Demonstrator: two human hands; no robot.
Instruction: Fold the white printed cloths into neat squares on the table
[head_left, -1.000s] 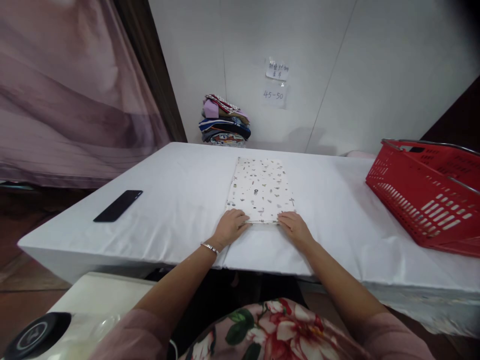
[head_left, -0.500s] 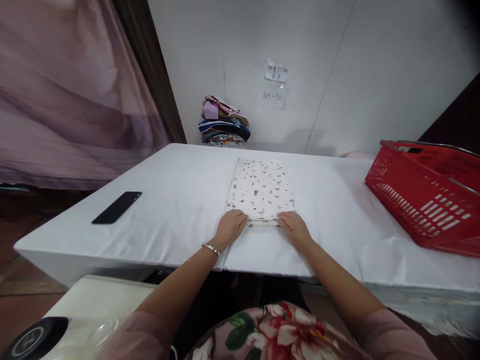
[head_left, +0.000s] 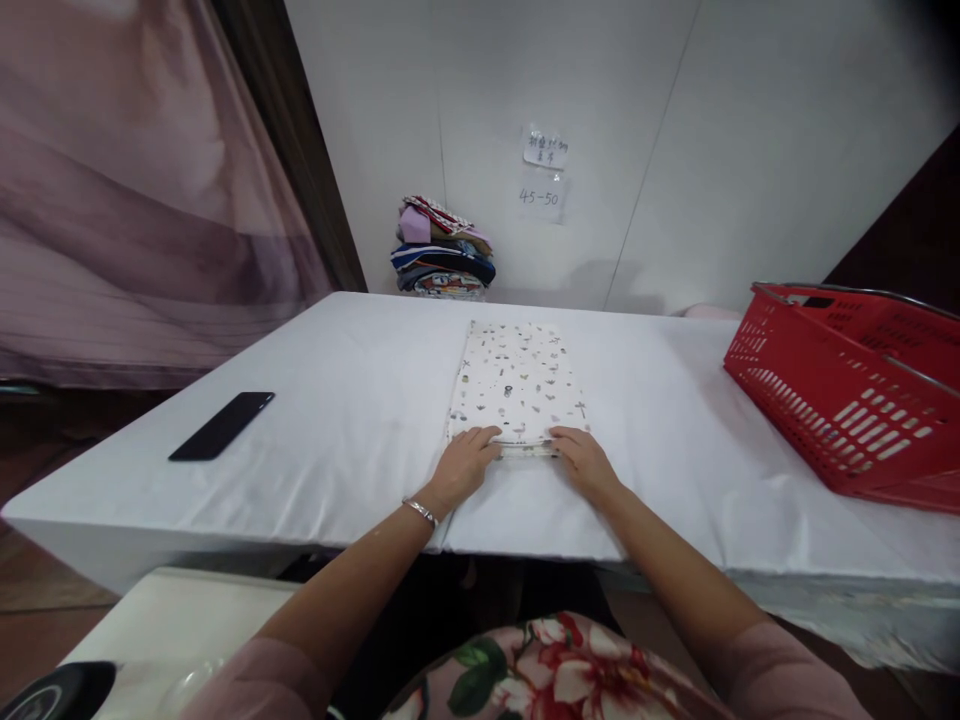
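On the white-covered table in front of me lies a flat, folded white cloth [head_left: 517, 380] with small grey and dark prints. Several layers show along its near edge. My left hand [head_left: 466, 462] grips the left part of that edge, fingers on top; a silver bracelet [head_left: 420, 511] is on the wrist. The right part of the same edge is held by my right hand [head_left: 583, 460], its fingers over the top layer. Both thumbs are mostly hidden. Whether the cloth is a garment cannot be made out.
A black phone [head_left: 223, 426] lies on the tablecloth [head_left: 352, 400] to the left. At the right stands a red plastic basket [head_left: 832, 400]. Against the back wall is a stack of folded clothes [head_left: 444, 250], below handwritten paper signs [head_left: 541, 195].
My fingers have shifted slightly along the near edge and lie flatter over it. The cloth stays in place on the table. The view has tilted a little.
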